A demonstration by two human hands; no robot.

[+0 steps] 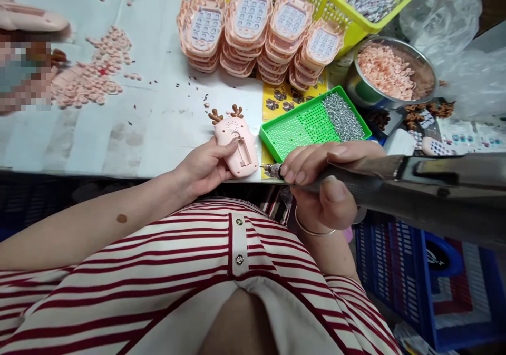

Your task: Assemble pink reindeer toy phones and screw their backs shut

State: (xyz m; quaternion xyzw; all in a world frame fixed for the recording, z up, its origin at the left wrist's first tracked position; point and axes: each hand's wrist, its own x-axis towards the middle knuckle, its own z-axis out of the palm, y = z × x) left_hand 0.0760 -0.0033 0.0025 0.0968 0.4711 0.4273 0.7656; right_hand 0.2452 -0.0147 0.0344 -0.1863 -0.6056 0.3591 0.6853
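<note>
A head-worn view looks down past a red-and-white striped shirt [174,239] at a person's two bare hands near the edge of a white surface [166,128]. A pink toy casing [250,140] lies back-up just in front of the person, in the left hand [209,168], which pinches it from the left side, thumb over the face beside an open battery recess [244,152] and fingers curled beneath. The casing's long axis points away from the body, leaning slightly left at the far end, where two brown antlers [215,116] stick out. The right hand [316,202] is wrapped around a dark power driver [379,191], its thumb and fingers closed on the barrel. The driver comes in from the right, roughly crosswise to the casing, with its thin tip just beside the casing's near right corner and a small hole there; whether they touch cannot be told. The left hand is the nearer to the casing, already on it. Just beyond the driver sits a green tray [294,131] with silvery screws [343,115] at its far right end; farther off stand stacks of pink shells with keypads [250,18].
</note>
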